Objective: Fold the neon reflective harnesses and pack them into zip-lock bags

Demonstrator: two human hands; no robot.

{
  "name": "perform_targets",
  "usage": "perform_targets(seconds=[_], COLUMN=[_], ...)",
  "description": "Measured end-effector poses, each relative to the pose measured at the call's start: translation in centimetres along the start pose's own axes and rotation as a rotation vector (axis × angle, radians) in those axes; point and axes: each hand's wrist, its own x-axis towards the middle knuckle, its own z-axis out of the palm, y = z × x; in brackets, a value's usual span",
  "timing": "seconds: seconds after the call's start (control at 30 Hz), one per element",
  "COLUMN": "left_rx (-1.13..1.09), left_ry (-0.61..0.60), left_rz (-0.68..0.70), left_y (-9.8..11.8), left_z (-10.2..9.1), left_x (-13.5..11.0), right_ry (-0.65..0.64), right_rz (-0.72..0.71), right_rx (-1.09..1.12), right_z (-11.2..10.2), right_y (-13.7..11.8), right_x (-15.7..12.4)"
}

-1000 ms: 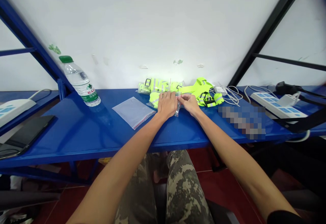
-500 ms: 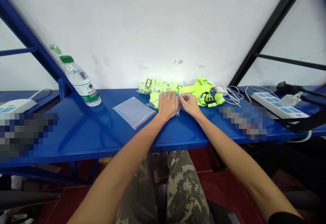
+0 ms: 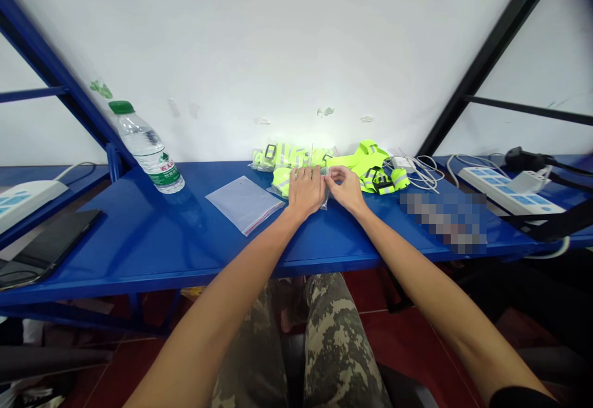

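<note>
A clear plastic bag (image 3: 280,182) with a yellow-green reflective strap inside lies on the blue worktop (image 3: 185,253), near its back edge and in front of the person; the left hand (image 3: 306,191) rests palm down across it, fingers stretched and close together — whether that grip is closed on the film or only pressing, I cannot tell; the right hand (image 3: 343,188) is just beside it, its grip pinched shut, thumb against forefinger, on the bag's right-hand edge.

Behind the hands, against the white wall (image 3: 296,43), lies a bagged bundle (image 3: 278,153) of the same bright strapping, a dark buckle showing through the film; to the right is a loose reflective strap (image 3: 368,162), heaped up, with a black buckle (image 3: 380,183); just beyond it sit a white adapter (image 3: 402,164) and a tangle of white cable (image 3: 428,178).

Left of the hands a flat zip bag (image 3: 244,204) lies askew, its red-lined edge towards the person; farther left stands a water bottle (image 3: 151,151) with a green cap; a dark phone (image 3: 53,244) lies at the far left, near a white power strip (image 3: 25,201); a second power strip (image 3: 504,190) is at the far right; a pixelated patch covers something nearer the right front — unreadable.
</note>
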Motion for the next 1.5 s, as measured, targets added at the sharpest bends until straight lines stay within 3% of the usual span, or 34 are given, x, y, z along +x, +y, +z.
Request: perform_targets(seconds=[0.4, 0.73, 0.93, 1.5], left_rx=[-0.025, -0.020, -0.023, -0.023], left_ry=[0.007, -0.004, -0.019, -0.006], left_rz=[-0.003, 0.001, -0.004, -0.001], left_y=[-0.1, 0.0, 0.2, 0.3], left_z=[0.2, 0.0, -0.1, 0.0], left_x=[0.1, 0.0, 0.0, 0.0], right_ry=[0.004, 0.018, 0.078, 0.063], right_rz=[-0.033, 0.039, -0.005, -0.011], right_rx=[-0.028, 0.052, 0.024, 0.065], right_z=[0.2, 0.1, 0.3, 0.2], right_y=[0.0, -0.4, -0.5, -1.0], right_x=[0.0, 0.0, 0.4, 0.6])
